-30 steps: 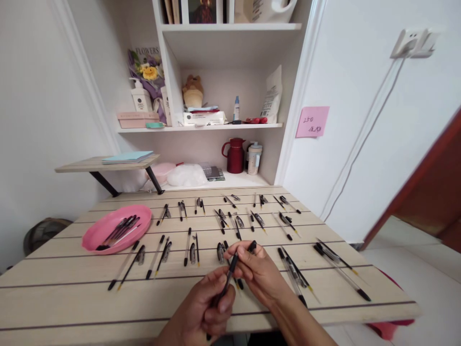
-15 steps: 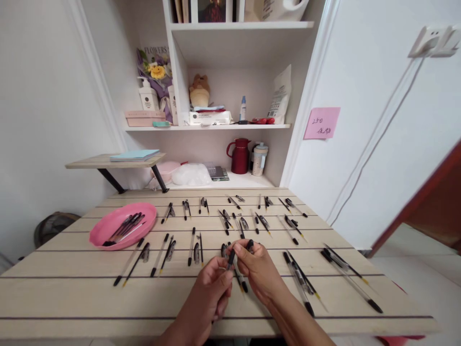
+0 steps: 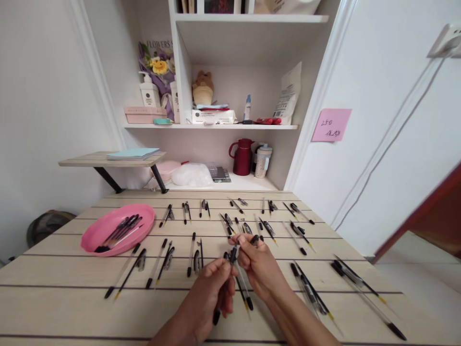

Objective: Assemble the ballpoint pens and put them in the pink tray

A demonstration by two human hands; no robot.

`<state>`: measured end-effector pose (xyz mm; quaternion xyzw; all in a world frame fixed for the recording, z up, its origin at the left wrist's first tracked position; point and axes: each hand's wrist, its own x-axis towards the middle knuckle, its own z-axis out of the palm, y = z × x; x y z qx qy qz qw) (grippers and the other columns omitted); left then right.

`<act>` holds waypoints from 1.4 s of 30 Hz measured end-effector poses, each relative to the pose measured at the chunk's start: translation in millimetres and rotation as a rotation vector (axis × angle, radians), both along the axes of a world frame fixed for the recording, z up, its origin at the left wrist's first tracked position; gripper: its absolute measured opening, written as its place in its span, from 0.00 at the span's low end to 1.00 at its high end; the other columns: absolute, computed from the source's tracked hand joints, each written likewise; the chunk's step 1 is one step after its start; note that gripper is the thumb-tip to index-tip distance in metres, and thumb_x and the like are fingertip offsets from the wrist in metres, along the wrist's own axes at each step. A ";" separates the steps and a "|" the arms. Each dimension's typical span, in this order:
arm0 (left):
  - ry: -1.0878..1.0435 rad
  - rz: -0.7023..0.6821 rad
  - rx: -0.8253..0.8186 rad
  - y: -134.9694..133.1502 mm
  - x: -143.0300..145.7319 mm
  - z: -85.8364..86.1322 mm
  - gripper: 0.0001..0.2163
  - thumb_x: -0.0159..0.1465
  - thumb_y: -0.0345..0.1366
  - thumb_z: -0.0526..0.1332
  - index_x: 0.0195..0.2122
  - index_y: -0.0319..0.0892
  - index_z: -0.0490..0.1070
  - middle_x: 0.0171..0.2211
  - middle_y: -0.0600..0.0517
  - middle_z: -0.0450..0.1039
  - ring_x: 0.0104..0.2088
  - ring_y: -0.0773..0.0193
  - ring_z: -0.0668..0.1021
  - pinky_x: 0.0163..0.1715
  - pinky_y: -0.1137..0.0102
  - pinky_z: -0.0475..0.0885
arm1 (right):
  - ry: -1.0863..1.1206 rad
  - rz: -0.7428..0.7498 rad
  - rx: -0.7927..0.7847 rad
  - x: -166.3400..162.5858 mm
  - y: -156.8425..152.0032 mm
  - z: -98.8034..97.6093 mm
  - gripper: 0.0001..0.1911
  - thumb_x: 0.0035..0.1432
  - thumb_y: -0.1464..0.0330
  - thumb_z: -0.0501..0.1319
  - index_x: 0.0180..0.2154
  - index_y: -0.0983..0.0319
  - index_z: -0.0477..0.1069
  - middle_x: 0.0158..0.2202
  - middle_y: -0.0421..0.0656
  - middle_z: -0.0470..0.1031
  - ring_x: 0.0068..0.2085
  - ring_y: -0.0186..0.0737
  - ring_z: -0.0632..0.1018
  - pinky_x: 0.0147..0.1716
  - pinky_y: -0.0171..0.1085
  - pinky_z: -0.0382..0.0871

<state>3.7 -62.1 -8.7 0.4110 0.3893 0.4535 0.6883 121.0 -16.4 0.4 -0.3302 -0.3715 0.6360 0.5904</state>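
Observation:
My left hand is closed round a pen, held tilted over the table. The pen's dark upper end sticks out above the thumb, and a black end shows below the fingers. My right hand is closed in a pinch just above that upper end. A small black pen part, perhaps a cap, pokes out between its fingers; what the fingertips themselves pinch is too small to make out. Beneath both hands lie a clear pen barrel and a black refill with a yellow tip section.
Sets of barrels, refills and caps lie in rows across the slatted table. A pink dish with several pens stands at the left. Behind are a small raised stand, a red jug and white shelves.
My right fingertips have shifted slightly up from the pen's upper end. The black lower end now shows under my left hand. The whole view has shifted a little.

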 end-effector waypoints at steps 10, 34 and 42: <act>-0.048 -0.035 -0.086 3.4 -4.7 3.5 0.15 0.56 0.48 0.56 0.35 0.39 0.64 0.17 0.60 0.62 0.10 0.80 0.55 0.10 0.79 0.43 | -0.022 0.009 -0.019 0.9 13.7 8.5 0.18 0.41 0.59 0.66 0.31 0.66 0.69 0.22 0.39 0.71 0.15 0.24 0.63 0.11 0.26 0.54; -0.093 0.193 -0.148 6.2 -57.4 -15.3 0.18 0.51 0.48 0.60 0.35 0.38 0.67 0.15 0.60 0.63 0.07 0.79 0.55 0.06 0.80 0.43 | -1.747 0.280 0.970 -88.6 137.9 51.5 0.09 0.53 0.68 0.57 0.33 0.66 0.72 0.34 0.52 0.75 0.38 0.44 0.75 0.35 0.34 0.64; -0.133 0.077 -0.135 8.7 -60.1 -27.2 0.18 0.52 0.49 0.60 0.34 0.37 0.67 0.13 0.59 0.64 0.06 0.79 0.57 0.06 0.80 0.45 | -1.835 0.540 1.017 -142.2 148.1 7.8 0.13 0.51 0.67 0.58 0.37 0.69 0.73 0.38 0.56 0.75 0.40 0.46 0.75 0.36 0.36 0.65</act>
